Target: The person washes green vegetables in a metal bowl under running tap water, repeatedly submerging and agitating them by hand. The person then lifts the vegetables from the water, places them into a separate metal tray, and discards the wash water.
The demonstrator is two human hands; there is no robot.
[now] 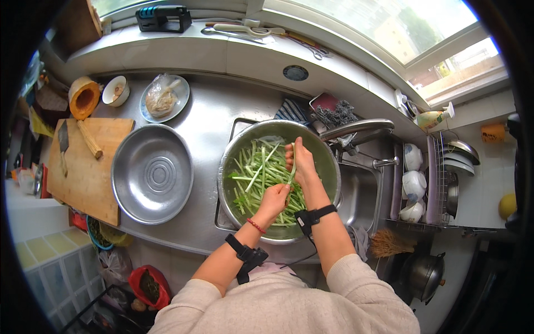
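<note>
A large metal basin point(225, 183) stands over the sink area, filled with cut green vegetable stems point(254, 167) and a few leaves. Above them, my right hand point(302, 163) is closed around a pale green stem point(293, 167) held roughly upright. My left hand point(276, 201) pinches the lower end of that same stem between thumb and fingers. To the left of the basin sits a second, wide metal bowl point(137, 167) with nothing in it.
A wooden cutting board point(91, 179) at left bears a knife point(63, 137) and a wooden rolling pin point(89, 140). Behind are a cut pumpkin point(84, 98), a small bowl point(116, 91) and a plate point(181, 94) with a bagged item. The faucet point(358, 125) reaches over the basin's right rim.
</note>
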